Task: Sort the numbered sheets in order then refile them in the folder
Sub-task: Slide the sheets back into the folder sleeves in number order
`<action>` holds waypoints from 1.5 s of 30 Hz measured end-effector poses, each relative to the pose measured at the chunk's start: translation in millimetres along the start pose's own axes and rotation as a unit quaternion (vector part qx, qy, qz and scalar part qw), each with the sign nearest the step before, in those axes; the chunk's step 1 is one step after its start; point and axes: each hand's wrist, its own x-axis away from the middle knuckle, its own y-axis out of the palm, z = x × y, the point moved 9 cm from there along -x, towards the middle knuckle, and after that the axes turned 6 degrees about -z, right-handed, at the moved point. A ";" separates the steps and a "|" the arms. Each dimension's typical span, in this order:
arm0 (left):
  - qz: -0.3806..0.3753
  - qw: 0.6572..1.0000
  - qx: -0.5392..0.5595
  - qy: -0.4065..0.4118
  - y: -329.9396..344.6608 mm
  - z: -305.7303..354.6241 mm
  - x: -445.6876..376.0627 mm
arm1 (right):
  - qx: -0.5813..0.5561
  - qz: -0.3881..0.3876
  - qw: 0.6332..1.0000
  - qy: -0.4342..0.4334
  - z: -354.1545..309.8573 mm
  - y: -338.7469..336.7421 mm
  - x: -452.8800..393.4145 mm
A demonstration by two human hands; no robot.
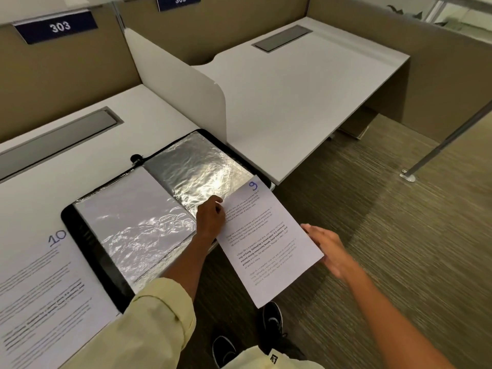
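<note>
- Surface: white laminate desk [149,121] under and left of both hands, in a study carrel with tan partition walls; blue plate "303" [56,26] far up-left of the hands, "302" [179,1] up top, cut by the frame edge.
- Grey recessed cable flap [61,139] in the desk, up-left of the left hand.
- White curved divider panel [183,86] above the left hand, splitting this desk from the neighbouring white desk [306,97], which lies above the right hand. Striped brown-green carpet [386,235] under and right of the right hand.
- White printed sheet marked "10" [45,283] flat on the desk, well left of the left hand; its left and bottom edges are cut off, text blurred.
- Black open display folder with shiny clear plastic sleeves [138,225] just left of the left hand, overhanging the desk's front edge; glare hides what the sleeves hold.
- Left hand [210,217]: fingers curled at the left edge of the white printed sheet marked "9" [269,243], over the folder's right page; looks like a pinch on the sheet.
- Sheet "9" sits between the hands, tilted, top corner over the folder's right edge, the rest out past the desk above the carpet.
- Right hand [330,251]: fingers extended, relaxed, touching the sheet's right edge; motion-blurred.
- Pale yellow sleeve [159,323] covers the folder's near corner.
- Black shoes [271,318] below the sheet.
</note>
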 end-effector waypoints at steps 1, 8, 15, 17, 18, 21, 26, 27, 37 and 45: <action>-0.001 1.000 -0.007 -0.002 0.5 0.0 -0.3 | 0.032 -0.022 0.999 0.002 -6.0 2.1 -5.9; -0.015 0.998 -0.063 -0.021 4.6 0.2 -11.9 | 0.199 -0.112 0.974 0.011 -26.6 29.4 -49.2; -0.028 0.991 -0.129 -0.010 11.7 13.0 -20.5 | 0.362 -0.109 0.921 -0.099 -55.6 66.0 -76.5; -0.025 0.989 -0.144 -0.008 13.1 16.5 -22.5 | 0.381 -0.103 0.909 -0.130 -63.1 76.5 -80.5; -0.020 0.989 -0.149 -0.008 13.4 18.5 -23.4 | 0.395 -0.099 0.902 -0.143 -66.3 81.1 -82.7; 0.011 0.987 -0.163 0.006 11.1 31.1 -25.9 | 0.504 -0.079 0.838 -0.193 -75.6 94.3 -80.2; 0.061 0.978 -0.200 0.021 4.1 54.9 -30.1 | 0.646 -0.080 0.715 -0.255 -72.3 117.8 -83.7; 0.063 0.977 -0.203 0.023 4.0 56.2 -30.1 | 0.664 -0.075 0.701 -0.249 -71.0 120.0 -89.1; 0.112 0.970 -0.198 0.082 6.3 73.1 -10.9 | 0.692 -0.054 0.692 -0.195 -81.6 127.2 -125.2; 0.080 0.972 -0.215 0.044 16.9 43.0 7.2 | 0.507 -0.104 0.847 -0.122 -75.7 96.9 -144.3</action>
